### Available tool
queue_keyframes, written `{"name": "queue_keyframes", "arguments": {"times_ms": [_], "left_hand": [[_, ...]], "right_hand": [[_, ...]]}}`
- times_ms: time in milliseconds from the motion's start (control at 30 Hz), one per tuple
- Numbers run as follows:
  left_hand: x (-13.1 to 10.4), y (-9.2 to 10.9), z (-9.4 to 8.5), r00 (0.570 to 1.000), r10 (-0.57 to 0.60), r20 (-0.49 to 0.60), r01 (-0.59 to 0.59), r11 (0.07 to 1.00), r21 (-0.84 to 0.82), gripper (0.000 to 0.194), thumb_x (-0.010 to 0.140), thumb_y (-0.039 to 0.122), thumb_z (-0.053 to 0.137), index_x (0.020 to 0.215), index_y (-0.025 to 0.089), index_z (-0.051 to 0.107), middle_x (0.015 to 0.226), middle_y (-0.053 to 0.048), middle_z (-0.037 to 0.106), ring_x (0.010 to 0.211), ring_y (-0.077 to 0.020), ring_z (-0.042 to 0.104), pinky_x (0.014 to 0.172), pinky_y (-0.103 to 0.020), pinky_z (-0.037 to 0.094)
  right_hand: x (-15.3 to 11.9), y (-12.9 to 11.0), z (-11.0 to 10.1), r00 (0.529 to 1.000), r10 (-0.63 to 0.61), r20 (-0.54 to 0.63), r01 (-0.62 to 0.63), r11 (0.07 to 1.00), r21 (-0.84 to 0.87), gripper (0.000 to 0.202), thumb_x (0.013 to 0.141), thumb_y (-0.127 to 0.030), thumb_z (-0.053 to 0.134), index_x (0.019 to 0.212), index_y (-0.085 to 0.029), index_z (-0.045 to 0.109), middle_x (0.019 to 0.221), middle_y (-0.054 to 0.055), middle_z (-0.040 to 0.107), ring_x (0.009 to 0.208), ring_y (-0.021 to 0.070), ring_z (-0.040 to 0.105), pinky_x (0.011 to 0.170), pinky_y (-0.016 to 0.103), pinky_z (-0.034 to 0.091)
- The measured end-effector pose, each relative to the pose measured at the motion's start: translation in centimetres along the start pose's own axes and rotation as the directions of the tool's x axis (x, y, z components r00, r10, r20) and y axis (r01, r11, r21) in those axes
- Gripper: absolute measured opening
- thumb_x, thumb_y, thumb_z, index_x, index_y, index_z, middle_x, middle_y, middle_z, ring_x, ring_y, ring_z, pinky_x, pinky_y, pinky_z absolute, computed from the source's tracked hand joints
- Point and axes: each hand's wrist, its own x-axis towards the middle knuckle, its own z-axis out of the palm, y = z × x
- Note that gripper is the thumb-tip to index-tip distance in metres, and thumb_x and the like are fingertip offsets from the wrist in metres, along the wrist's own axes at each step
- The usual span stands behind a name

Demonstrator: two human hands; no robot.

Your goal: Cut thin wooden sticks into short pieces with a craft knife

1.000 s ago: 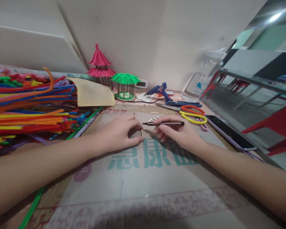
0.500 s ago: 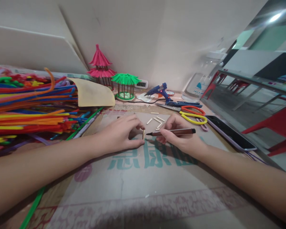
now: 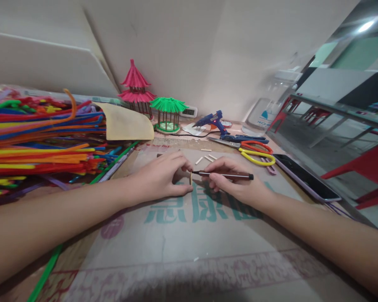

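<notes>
Yellowish stick (image 3: 191,179): our left hand (image 3: 164,174) pinches it lengthwise between thumb and finger. Our right hand (image 3: 234,179) grips the pen (image 3: 243,176), tip at the finger end, crosswise to the long axis.

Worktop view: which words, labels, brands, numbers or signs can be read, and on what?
Nothing reads with certainty.
Printed sheet: large teal characters, partly covered; I can't read them.
Round purple mark on that sheet: too blurred.
Clear bottle: blue logo and lettering, too blurred.
Small white display: digits too small.
Marker in the right hand: no lettering visible.
</notes>
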Motion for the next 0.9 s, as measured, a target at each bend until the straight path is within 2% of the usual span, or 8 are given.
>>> {"name": "queue_keyframes", "arguments": {"times_ms": [333, 533, 733, 900], "left_hand": [[0.04, 0.00, -0.02, 1.000, 0.018, -0.004, -0.018, 1.000, 0.002, 0.027, 0.081, 0.037, 0.071, 0.099, 0.021, 0.060, 0.087, 0.000, 0.060, 0.086, -0.0195, 0.058, 0.074, -0.029, 0.041], [0.07, 0.07, -0.05, 1.000, 0.002, 0.014, -0.002, 1.000, 0.007, 0.027, 0.081, 0.036, 0.072, 0.100, 0.020, 0.061, 0.087, 0.000, 0.060, 0.087, -0.0202, 0.058, 0.074, -0.029, 0.041], [0.11, -0.13, 0.06, 1.000, 0.020, 0.000, -0.020, 1.000, -0.006, 0.029, 0.080, 0.037, 0.073, 0.100, 0.020, 0.061, 0.088, -0.001, 0.061, 0.083, -0.0200, 0.058, 0.073, -0.030, 0.042], [0.05, -0.18, 0.00, 1.000, 0.018, 0.006, -0.018, 1.000, -0.002, 0.029, 0.082, 0.038, 0.072, 0.101, 0.020, 0.061, 0.088, -0.001, 0.061, 0.083, -0.0198, 0.058, 0.073, -0.030, 0.042]], "right_hand": [[-0.17, 0.26, -0.34, 0.998, 0.034, 0.056, -0.033, 0.999, -0.007, 0.012, 0.090, -0.033, 0.070, 0.093, -0.021, 0.068, 0.087, 0.005, 0.078, 0.071, 0.0157, 0.073, 0.065, 0.027, 0.062], [0.04, 0.21, -0.22, 0.998, 0.056, 0.020, -0.056, 0.998, 0.023, 0.013, 0.090, -0.032, 0.070, 0.096, -0.021, 0.067, 0.086, 0.005, 0.077, 0.064, 0.0135, 0.070, 0.060, 0.026, 0.061], [-0.08, 0.07, -0.37, 0.996, 0.020, 0.086, -0.019, 1.000, -0.003, 0.009, 0.090, -0.029, 0.070, 0.092, -0.020, 0.069, 0.085, 0.005, 0.078, 0.068, 0.0137, 0.072, 0.063, 0.025, 0.059], [-0.02, 0.19, -0.32, 0.997, 0.016, 0.070, -0.016, 1.000, 0.008, 0.011, 0.090, -0.030, 0.070, 0.094, -0.020, 0.069, 0.085, 0.005, 0.078, 0.066, 0.0138, 0.071, 0.062, 0.026, 0.060]]}}
